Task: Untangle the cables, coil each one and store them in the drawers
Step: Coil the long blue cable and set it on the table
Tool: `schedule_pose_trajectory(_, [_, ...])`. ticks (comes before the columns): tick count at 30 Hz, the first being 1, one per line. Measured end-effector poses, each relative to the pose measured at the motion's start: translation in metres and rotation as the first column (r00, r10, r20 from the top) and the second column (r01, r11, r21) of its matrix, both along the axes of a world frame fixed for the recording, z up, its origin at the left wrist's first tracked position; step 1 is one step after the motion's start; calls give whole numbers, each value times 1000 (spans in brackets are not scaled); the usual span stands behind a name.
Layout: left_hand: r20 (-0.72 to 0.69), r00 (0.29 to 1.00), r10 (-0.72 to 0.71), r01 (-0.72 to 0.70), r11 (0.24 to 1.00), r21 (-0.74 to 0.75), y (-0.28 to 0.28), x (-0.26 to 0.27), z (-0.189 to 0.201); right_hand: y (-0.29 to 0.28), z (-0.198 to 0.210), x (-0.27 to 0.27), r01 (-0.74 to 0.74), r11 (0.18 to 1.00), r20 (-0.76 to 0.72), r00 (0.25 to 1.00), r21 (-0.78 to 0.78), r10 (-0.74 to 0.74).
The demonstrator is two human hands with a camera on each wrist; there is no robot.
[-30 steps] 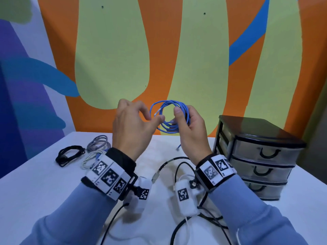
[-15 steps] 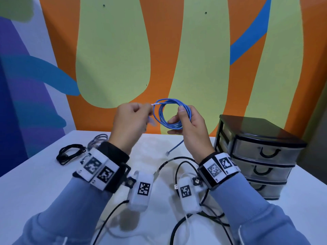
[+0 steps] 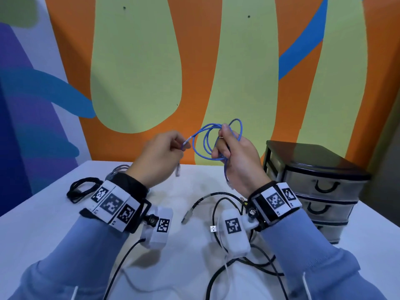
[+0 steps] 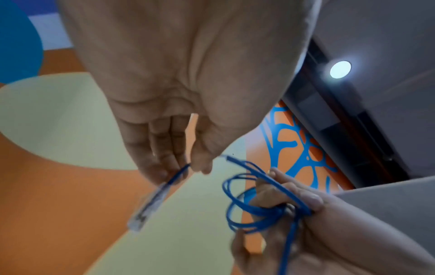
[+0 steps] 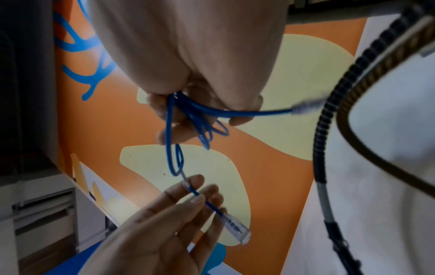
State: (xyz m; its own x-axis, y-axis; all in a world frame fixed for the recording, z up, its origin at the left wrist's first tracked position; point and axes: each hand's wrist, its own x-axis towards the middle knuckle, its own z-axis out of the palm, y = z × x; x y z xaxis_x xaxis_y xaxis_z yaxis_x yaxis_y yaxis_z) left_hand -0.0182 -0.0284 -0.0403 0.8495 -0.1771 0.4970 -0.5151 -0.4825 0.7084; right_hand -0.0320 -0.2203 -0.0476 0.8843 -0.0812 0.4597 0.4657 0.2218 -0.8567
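Observation:
A thin blue network cable is wound in a few loops in the air above the table's far side. My right hand grips the loops where they bunch together. One free end hangs below that hand, ending in a clear plug. My left hand pinches the cable's other end between thumb and fingers, just left of the loops. Its clear plug dangles beneath the fingers. The black three-drawer unit stands at the right with all its drawers shut.
On the white table a black coiled cable and a grey cable lie at the far left. A black cable with a metal plug sprawls in the middle, under my wrists. A painted wall rises right behind the table.
My left hand has drawn the cable's end leftward away from the loops, and its plug now hangs below the fingers. My right hand has kept its grip on the loops.

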Motion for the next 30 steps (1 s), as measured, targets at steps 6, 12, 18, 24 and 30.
schedule_pose_trajectory(6, [-197, 893, -404, 134, 657, -742, -20, -12, 7, 7, 0, -5, -103, 990, 33, 994, -94, 106])
schedule_pose_trajectory(12, [-175, 943, -284, 125, 788, -603, -21, -15, 7, 12, -2, -8, -101, 981, 28, 994, -166, 107])
schedule_pose_trajectory(18, [-112, 965, -236, 171, 896, -410, -20, -9, -3, 14, 2, -19, -315, 944, 4, 949, -99, 317])
schedule_pose_trajectory(24, [-52, 940, -338, 275, 837, -472, -17, -13, 1, 16, 5, -24, -327, 937, -15, 945, -123, 328])
schedule_pose_trajectory(30, [322, 947, -7, -12, 998, 58, -15, -8, -4, 4, 1, -16, -338, 928, -89, 940, -157, 328])
